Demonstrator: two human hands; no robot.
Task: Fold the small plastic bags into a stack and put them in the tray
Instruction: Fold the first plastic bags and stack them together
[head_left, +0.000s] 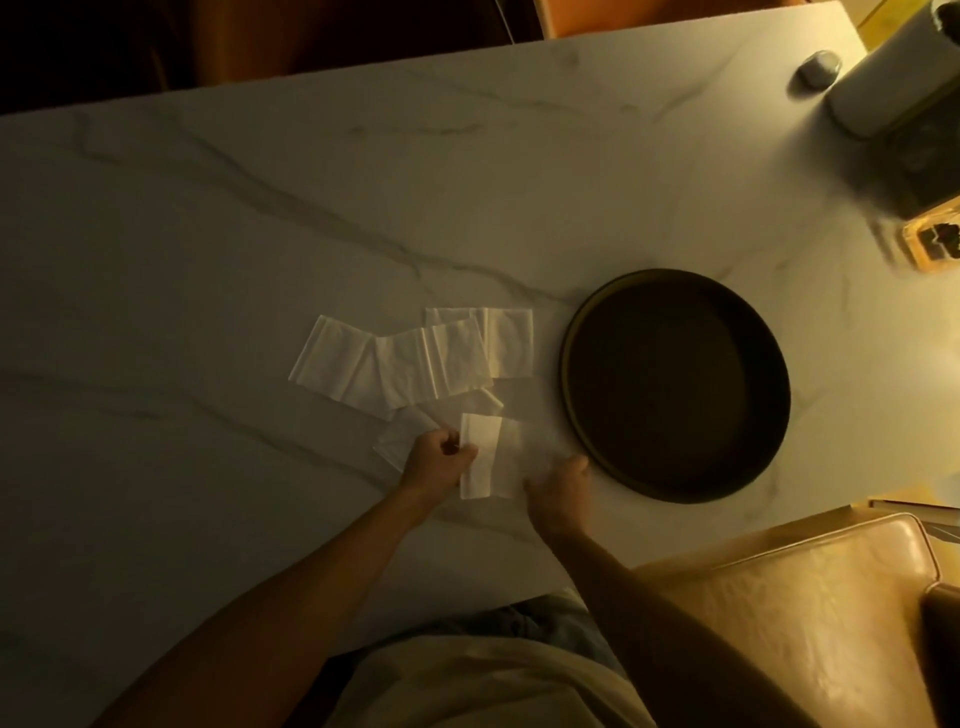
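Observation:
Several small clear plastic bags (415, 358) lie overlapping on the white marble table, left of a round dark tray (571, 364) with nothing in it. Nearer to me, one bag (480, 457) lies partly folded, its left part doubled over as a whiter strip. My left hand (439, 460) pinches that bag's left edge with closed fingers. My right hand (558, 486) is blurred at the bag's lower right corner, close to the tray's rim; whether it grips the bag is unclear. Another bag (400, 436) lies partly under my left hand.
A tan leather chair (805, 613) stands at the lower right beside the table. At the far right of the table are a white cylindrical object (893, 78), a small grey object (820, 67) and an amber glass item (935, 244). The table's far edge runs along the top.

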